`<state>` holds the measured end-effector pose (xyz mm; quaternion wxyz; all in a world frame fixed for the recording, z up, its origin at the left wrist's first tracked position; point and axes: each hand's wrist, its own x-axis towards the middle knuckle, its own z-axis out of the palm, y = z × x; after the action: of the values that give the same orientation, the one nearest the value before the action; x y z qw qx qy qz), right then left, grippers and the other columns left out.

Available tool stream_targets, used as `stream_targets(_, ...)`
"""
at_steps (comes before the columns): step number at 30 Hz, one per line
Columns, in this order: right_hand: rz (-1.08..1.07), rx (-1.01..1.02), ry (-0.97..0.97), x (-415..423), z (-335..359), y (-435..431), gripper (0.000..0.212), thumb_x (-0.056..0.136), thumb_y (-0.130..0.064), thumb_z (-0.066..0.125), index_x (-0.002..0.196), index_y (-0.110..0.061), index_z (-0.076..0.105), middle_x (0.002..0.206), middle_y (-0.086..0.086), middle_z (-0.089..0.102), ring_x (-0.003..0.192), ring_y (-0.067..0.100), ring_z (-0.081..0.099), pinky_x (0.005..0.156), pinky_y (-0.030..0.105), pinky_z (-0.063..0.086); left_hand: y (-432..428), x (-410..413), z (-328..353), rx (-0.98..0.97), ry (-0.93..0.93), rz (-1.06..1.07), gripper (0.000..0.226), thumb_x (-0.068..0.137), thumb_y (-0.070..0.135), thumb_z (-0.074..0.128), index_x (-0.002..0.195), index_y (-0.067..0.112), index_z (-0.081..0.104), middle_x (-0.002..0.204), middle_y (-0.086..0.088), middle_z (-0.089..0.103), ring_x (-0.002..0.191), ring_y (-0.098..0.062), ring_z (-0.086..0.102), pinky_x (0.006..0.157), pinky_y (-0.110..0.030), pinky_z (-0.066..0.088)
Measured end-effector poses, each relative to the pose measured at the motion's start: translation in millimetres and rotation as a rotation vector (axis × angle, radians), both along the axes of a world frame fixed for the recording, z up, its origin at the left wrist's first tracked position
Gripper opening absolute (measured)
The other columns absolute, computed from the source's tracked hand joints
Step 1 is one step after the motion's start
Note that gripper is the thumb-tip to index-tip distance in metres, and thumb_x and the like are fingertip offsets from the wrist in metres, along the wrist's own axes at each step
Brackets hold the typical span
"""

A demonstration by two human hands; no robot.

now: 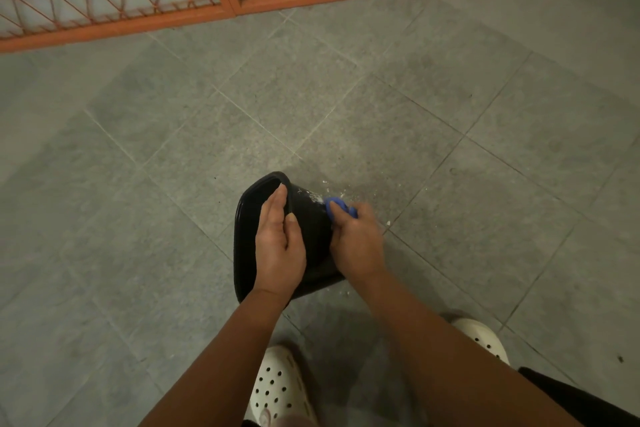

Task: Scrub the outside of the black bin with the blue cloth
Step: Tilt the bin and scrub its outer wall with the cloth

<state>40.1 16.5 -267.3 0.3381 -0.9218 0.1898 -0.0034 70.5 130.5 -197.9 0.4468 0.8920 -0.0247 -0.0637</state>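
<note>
The black bin (247, 232) stands tilted on the grey tiled floor, its open mouth turned to the left. My left hand (280, 243) grips the bin's rim, fingers inside the opening and thumb on the outer wall. My right hand (356, 239) holds the blue cloth (337, 207) bunched in its fingers and presses it against the bin's outer wall on the right side. White suds or flecks show on the wall just above the cloth. The right hand is blurred.
An orange metal grille gate (228, 7) runs along the far edge of the floor. White specks (341, 191) lie on the tiles beside the bin. My two feet in white perforated clogs (277, 388) stand just below the bin.
</note>
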Motion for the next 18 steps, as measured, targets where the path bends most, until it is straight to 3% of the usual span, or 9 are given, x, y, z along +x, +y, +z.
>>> stream_targets(3, -0.023, -0.004, 0.060, -9.4, 8.7, 7.8, 0.035, 0.092, -0.026, 0.048, 0.126, -0.020, 0.056, 0.096, 0.008, 0.050, 0.083, 0.023, 0.050, 0.070, 0.039, 0.051, -1.7, 1.8, -0.8, -0.022, 0.012, 0.025, 0.046, 0.099, 0.006, 0.040, 0.144, 0.011, 0.036, 0.144, -0.002, 0.041, 0.129, 0.001, 0.034, 0.103, 0.000, 0.023)
stream_targets(6, 0.081, 0.018, -0.010, -10.7, 17.5, 18.3, 0.041, 0.092, -0.034, 0.033, 0.127, -0.022, 0.053, 0.096, 0.007, 0.050, 0.083, 0.024, 0.051, 0.069, 0.037, 0.050, 1.0, 2.6, -1.6, -0.010, 0.020, 0.028, 0.046, 0.099, 0.007, 0.040, 0.144, 0.012, 0.036, 0.145, -0.003, 0.040, 0.132, -0.004, 0.035, 0.104, -0.001, 0.023)
stream_targets(9, 0.081, 0.032, 0.052, 0.9, 6.7, 6.7, 0.032, 0.093, -0.025, 0.046, 0.124, -0.028, 0.046, 0.101, 0.010, 0.051, 0.089, 0.027, 0.052, 0.075, 0.045, 0.050, 2.2, 1.0, -2.6, -0.006, 0.026, 0.018, 0.046, 0.099, 0.008, 0.039, 0.145, 0.013, 0.035, 0.145, -0.001, 0.040, 0.132, -0.005, 0.035, 0.104, -0.001, 0.023)
stream_targets(13, 0.013, 0.080, 0.237, -3.8, 14.3, 0.8, 0.049, 0.087, -0.011, 0.047, 0.132, -0.030, 0.048, 0.126, 0.013, 0.043, 0.114, 0.033, 0.041, 0.094, 0.046, 0.040, 0.1, 1.6, -1.4, -0.008, 0.027, 0.012, 0.046, 0.099, 0.008, 0.040, 0.144, 0.013, 0.036, 0.145, -0.001, 0.040, 0.132, -0.003, 0.035, 0.101, 0.003, 0.022)
stream_targets(15, 0.035, 0.092, 0.163, -9.5, 22.2, 7.3, 0.047, 0.087, -0.012, 0.049, 0.131, -0.028, 0.049, 0.123, 0.012, 0.044, 0.111, 0.032, 0.043, 0.092, 0.047, 0.042, -0.5, 2.6, -1.9, 0.003, 0.017, 0.020, 0.046, 0.099, 0.007, 0.040, 0.144, 0.011, 0.036, 0.145, -0.003, 0.041, 0.130, -0.001, 0.034, 0.099, 0.004, 0.021)
stream_targets(18, 0.078, 0.020, 0.068, -9.6, 10.8, 7.6, 0.035, 0.093, -0.026, 0.051, 0.128, -0.026, 0.049, 0.102, 0.006, 0.047, 0.091, 0.026, 0.051, 0.077, 0.045, 0.050, -0.8, 3.1, -2.7, 0.011, -0.002, 0.012, 0.046, 0.098, 0.005, 0.040, 0.144, 0.009, 0.037, 0.144, -0.004, 0.041, 0.129, -0.002, 0.035, 0.100, 0.003, 0.021)
